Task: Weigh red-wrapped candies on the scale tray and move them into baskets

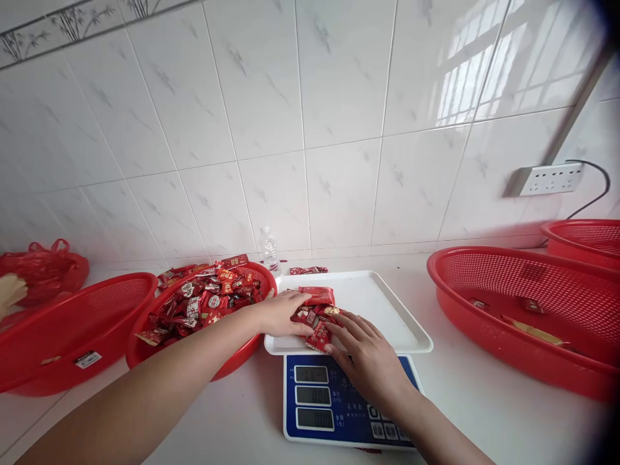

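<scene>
Left hand (283, 313) and right hand (368, 352) cupped around red packets (318, 336), left part of white tray (382, 316); likely keeps heap together. Firm grip or not: can't tell. Tray tops scale (351, 420), raised rim probably stops spills. Packet-filled basket (266, 278) just left, presumably within easy reach.

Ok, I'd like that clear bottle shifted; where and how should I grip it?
Probably its narrow upper part, from above: the clear bottle stands upright near the tiled wall, tapering toward the top, while the packet basket and white tray crowd its base from the front.
</scene>
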A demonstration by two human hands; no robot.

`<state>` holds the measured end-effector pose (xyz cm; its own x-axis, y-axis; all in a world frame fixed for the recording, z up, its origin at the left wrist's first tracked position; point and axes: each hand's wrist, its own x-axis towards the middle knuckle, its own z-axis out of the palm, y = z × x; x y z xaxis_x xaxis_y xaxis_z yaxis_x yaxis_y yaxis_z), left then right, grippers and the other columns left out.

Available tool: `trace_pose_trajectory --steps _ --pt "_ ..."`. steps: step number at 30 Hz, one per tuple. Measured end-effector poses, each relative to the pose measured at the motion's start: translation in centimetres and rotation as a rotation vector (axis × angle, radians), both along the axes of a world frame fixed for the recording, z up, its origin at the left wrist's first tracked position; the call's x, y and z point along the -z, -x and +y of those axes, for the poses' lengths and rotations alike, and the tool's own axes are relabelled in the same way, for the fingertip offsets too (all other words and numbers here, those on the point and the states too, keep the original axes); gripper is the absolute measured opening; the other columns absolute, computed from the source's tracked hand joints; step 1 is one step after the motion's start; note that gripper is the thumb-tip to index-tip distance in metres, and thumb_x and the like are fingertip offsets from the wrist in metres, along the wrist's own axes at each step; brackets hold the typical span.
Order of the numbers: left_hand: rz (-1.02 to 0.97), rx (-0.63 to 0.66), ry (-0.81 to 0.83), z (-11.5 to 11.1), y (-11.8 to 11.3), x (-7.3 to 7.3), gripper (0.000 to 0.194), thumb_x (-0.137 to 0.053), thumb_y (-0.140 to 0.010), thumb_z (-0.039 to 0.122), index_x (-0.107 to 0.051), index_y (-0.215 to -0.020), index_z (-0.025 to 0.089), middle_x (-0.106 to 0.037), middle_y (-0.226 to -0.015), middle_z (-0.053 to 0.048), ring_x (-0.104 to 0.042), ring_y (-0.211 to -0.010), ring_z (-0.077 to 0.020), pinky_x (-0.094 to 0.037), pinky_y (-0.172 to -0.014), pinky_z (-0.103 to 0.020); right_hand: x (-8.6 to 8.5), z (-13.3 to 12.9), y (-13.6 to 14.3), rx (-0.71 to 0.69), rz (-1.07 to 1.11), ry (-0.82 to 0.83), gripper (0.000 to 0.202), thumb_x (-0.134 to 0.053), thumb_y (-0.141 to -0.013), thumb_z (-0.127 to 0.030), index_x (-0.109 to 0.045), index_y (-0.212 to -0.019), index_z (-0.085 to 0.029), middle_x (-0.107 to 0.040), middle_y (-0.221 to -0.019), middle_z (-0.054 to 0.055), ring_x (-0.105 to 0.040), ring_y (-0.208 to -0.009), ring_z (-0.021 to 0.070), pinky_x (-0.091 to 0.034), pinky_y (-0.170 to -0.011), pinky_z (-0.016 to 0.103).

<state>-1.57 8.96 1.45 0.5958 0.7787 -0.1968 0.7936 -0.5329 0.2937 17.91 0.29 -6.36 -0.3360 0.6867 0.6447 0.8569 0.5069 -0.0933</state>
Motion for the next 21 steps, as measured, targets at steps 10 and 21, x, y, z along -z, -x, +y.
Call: trace_pose_trajectory --steps 10,21 --pt "-0.028 -0.057 -0.072 1.2 1.2 0.5 0.080 -0.068 -0.075 0.040 -0.031 -0.144 0.023 -0.027 -0.153 -0.011 -0.022 -0.141 -0.0302 -0.022 -0.112 -0.042 -0.3 -0.3 0.0 0.004 -0.043 0.009 0.027 -0.052 -0.091 -0.028 -0.065 -0.111 -0.017 -0.067 -0.117 0.012 -0.063 -0.107 0.0284 -0.051 -0.092 0.049" --pt "-0.340 -0.383 -0.129 3.6 7.5 2.3 0.008 -0.050 -0.082 0.021 -0.057 -0.080 0.019 -0.068 -0.084 -0.004 -0.064 -0.080 -0.0184 -0.050 -0.074 -0.028 -0.3 -0.2 0.0 -0.010 0.025 0.001 0.026 -0.051 -0.091 -0.029 -0.065 -0.111 -0.019 -0.068 -0.116 0.010 -0.064 -0.105 0.0277 -0.054 -0.088 0.046"
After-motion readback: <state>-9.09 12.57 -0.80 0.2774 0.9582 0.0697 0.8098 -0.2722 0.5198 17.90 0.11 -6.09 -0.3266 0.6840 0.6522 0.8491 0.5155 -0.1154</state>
